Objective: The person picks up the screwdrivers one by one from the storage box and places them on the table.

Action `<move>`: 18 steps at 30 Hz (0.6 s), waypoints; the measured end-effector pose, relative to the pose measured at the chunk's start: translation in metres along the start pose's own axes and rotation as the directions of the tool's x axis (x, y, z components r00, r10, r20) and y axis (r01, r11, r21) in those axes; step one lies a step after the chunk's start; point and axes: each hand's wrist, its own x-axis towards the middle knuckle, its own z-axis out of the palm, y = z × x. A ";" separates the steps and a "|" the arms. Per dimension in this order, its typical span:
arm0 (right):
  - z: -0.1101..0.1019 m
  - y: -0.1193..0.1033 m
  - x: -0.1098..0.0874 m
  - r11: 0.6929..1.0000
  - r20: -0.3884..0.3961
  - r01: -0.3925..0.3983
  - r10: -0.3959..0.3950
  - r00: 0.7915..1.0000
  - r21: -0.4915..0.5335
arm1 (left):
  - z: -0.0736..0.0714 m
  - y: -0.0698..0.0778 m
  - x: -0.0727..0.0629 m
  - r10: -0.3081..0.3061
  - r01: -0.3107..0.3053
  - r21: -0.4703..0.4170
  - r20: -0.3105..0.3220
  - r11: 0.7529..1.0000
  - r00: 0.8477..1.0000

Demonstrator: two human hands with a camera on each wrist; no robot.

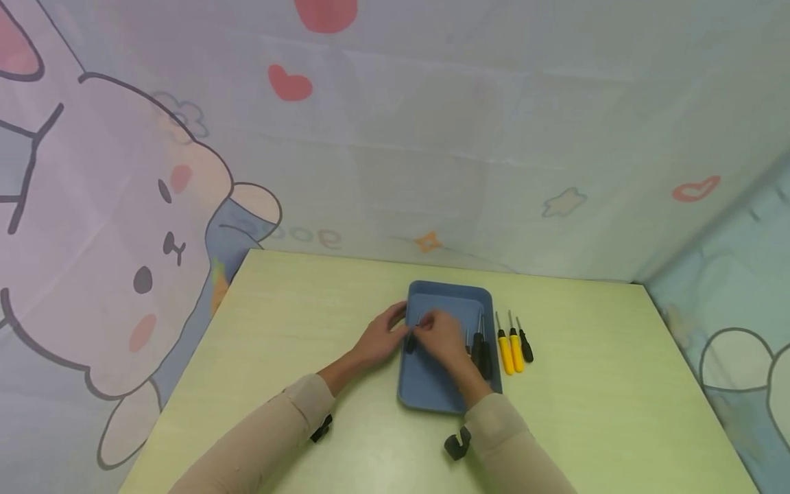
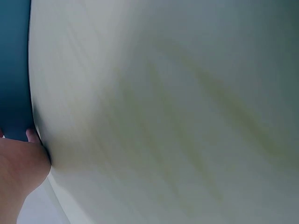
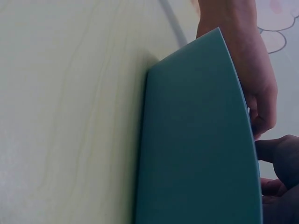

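A blue tray point(image 1: 432, 392) lies on the table. My left hand point(image 1: 378, 339) rests against its left side, its thumb near the rim; in the left wrist view part of this hand point(image 2: 21, 168) touches the tray wall point(image 2: 14, 70). My right hand point(image 1: 441, 337) reaches over the tray and pinches a small dark screwdriver point(image 1: 410, 343) near its left wall; fingers hide much of it. In the right wrist view the tray wall point(image 3: 196, 140) covers most of what both hands do. Along the tray's right side lie black-handled screwdrivers point(image 1: 477, 348).
Right of the tray, two yellow-handled screwdrivers point(image 1: 516, 353) and a small black one point(image 1: 526, 346) lie side by side on the pale table point(image 1: 605, 384). A printed cloth point(image 1: 420, 137) hangs behind the table's back edge.
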 end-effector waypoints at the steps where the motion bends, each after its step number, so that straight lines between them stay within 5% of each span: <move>1: 0.000 0.000 0.000 1.000 0.002 0.000 0.000 1.000 -0.008 | 0.000 0.000 0.000 0.003 -0.003 -0.001 -0.002 1.000 1.000; 18: 0.007 0.002 0.001 0.994 0.027 0.010 -0.007 1.000 -0.105 | 0.001 0.000 0.000 -0.019 0.019 -0.014 -0.008 1.000 1.000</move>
